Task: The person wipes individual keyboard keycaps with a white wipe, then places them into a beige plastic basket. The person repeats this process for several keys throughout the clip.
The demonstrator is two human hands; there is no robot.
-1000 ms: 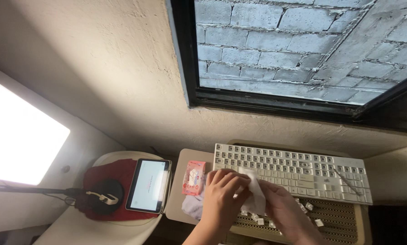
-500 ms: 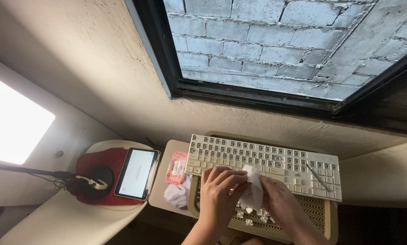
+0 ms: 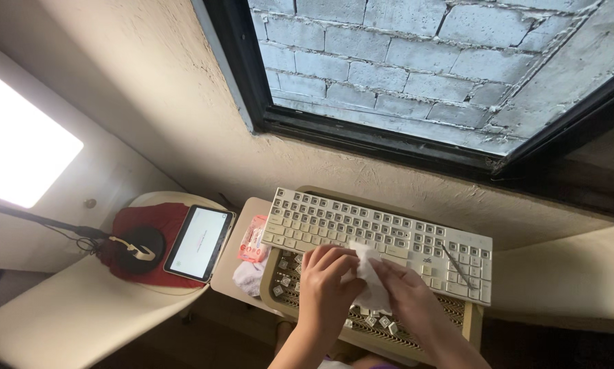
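Wiping step, by the look of it: left hand (image 3: 327, 283) and right hand (image 3: 406, 294) both pinch a white wipe (image 3: 370, 280) at the front edge of the keyboard (image 3: 382, 236); whether a keycap sits inside is hidden. Loose keycaps (image 3: 379, 321) lie just in front of the keyboard. Keyboard's long axis runs left-right, tilted down to the right. Next move likely needs a firm rub.

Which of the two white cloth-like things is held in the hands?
The white wipe, pinched between left hand and right hand over the keyboard; the crumpled one lies untouched beside the pink packet.
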